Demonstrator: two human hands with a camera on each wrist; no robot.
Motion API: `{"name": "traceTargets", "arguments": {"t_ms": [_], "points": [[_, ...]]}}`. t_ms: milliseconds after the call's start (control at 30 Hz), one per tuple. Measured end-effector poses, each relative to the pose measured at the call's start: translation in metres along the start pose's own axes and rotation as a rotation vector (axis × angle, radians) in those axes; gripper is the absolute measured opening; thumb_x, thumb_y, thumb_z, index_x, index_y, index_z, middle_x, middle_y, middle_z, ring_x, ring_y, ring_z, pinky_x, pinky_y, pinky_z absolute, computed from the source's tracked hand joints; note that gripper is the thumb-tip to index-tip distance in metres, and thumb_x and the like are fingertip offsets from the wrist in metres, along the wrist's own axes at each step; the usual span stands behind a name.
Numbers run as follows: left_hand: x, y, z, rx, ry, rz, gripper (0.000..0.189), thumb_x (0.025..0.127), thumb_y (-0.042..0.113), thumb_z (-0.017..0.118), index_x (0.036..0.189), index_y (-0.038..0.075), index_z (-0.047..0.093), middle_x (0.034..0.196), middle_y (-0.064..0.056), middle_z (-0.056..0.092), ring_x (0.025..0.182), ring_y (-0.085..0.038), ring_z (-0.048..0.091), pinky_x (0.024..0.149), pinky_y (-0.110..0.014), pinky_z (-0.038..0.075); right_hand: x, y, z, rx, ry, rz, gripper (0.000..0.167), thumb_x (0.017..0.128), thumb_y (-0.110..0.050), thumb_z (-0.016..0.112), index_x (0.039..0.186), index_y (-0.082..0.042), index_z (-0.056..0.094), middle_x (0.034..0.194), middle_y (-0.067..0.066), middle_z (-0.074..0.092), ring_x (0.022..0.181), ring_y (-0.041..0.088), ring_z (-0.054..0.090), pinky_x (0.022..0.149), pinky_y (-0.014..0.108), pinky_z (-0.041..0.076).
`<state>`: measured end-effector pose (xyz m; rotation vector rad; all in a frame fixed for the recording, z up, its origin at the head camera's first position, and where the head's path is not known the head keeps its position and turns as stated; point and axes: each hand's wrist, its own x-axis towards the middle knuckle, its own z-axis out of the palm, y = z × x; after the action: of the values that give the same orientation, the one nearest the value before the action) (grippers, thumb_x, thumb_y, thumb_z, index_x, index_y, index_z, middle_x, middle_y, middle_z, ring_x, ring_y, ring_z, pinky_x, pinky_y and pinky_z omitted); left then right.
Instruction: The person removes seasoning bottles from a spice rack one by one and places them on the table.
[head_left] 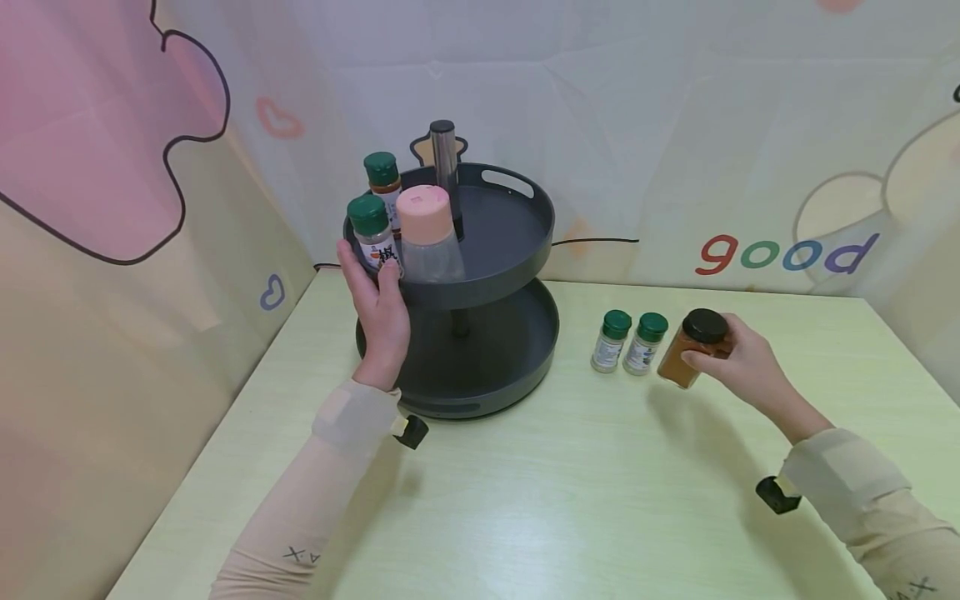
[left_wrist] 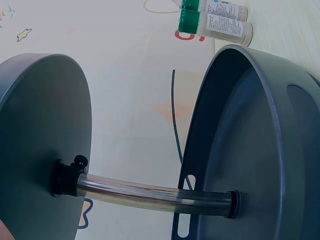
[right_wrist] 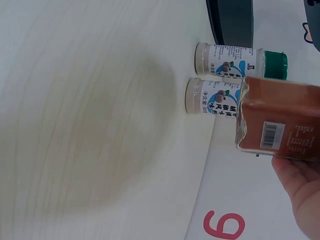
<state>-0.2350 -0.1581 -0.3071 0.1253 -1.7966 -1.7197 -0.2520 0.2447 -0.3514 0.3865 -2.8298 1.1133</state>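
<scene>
My right hand (head_left: pixel 744 363) grips a square glass spice jar (right_wrist: pixel 280 117) of reddish-brown powder with a black lid, tilted and held above the table. Beside it stand two small green-capped spice jars (head_left: pixel 611 343) with white labels. At the left, my left hand (head_left: pixel 384 321) holds another green-capped spice jar (head_left: pixel 375 237) at the near left rim of the upper tray (head_left: pixel 498 242), thumb on its front. Close by on that tray are a clear jar with a pink lid (head_left: pixel 426 218) and a green-capped jar of brown contents (head_left: pixel 384 179). The left wrist view does not show the held jar.
Below the upper tray is the rack's lower tray (head_left: pixel 517 387), joined by a metal post (left_wrist: pixel 150 192). The rack stands on a pale wooden table (head_left: pixel 510 500). A printed cloth backdrop (head_left: pixel 637 125) hangs behind and at the sides.
</scene>
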Motion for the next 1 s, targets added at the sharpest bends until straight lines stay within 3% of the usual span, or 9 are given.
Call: {"name": "traceTargets", "arguments": {"t_ms": [100, 367, 700, 1000], "points": [[0.0, 0.0, 0.0, 0.002, 0.0, 0.001, 0.069, 0.09, 0.026, 0.039, 0.141, 0.022, -0.007, 0.147, 0.01, 0.001, 0.134, -0.004, 0.006, 0.11, -0.025, 0.013, 0.001, 0.002, 0.002, -0.008, 0.024, 0.014, 0.053, 0.082, -0.025, 0.059, 0.118, 0.007, 0.038, 0.108, 0.028, 0.054, 0.095, 0.035, 0.053, 0.068, 0.02, 0.043], [0.001, -0.002, 0.0, -0.011, 0.006, -0.005, 0.068, 0.091, 0.027, 0.038, 0.142, 0.018, -0.005, 0.148, 0.009, 0.001, 0.134, -0.003, 0.006, 0.11, -0.025, 0.012, 0.001, 0.008, 0.008, -0.039, 0.09, 0.065, 0.051, 0.08, -0.029, 0.061, 0.108, 0.008, 0.039, 0.097, 0.023, 0.052, 0.082, 0.028, 0.048, 0.058, 0.023, 0.04], [0.001, -0.002, 0.001, -0.02, 0.008, 0.008, 0.068, 0.09, 0.028, 0.038, 0.142, 0.017, -0.005, 0.148, 0.009, 0.001, 0.134, -0.003, 0.006, 0.11, -0.025, 0.011, 0.007, 0.007, 0.015, -0.009, 0.146, 0.21, 0.061, 0.081, -0.038, 0.056, 0.113, 0.009, 0.034, 0.106, 0.027, 0.048, 0.092, 0.037, 0.047, 0.065, 0.03, 0.04], [0.001, 0.0, 0.0, -0.025, -0.001, -0.01, 0.067, 0.091, 0.023, 0.038, 0.142, 0.017, -0.006, 0.148, 0.006, 0.0, 0.134, -0.005, 0.005, 0.111, -0.026, 0.011, 0.013, 0.01, 0.022, -0.038, 0.185, 0.283, 0.06, 0.08, -0.04, 0.056, 0.109, 0.009, 0.034, 0.105, 0.027, 0.049, 0.093, 0.038, 0.047, 0.067, 0.036, 0.04]]}}
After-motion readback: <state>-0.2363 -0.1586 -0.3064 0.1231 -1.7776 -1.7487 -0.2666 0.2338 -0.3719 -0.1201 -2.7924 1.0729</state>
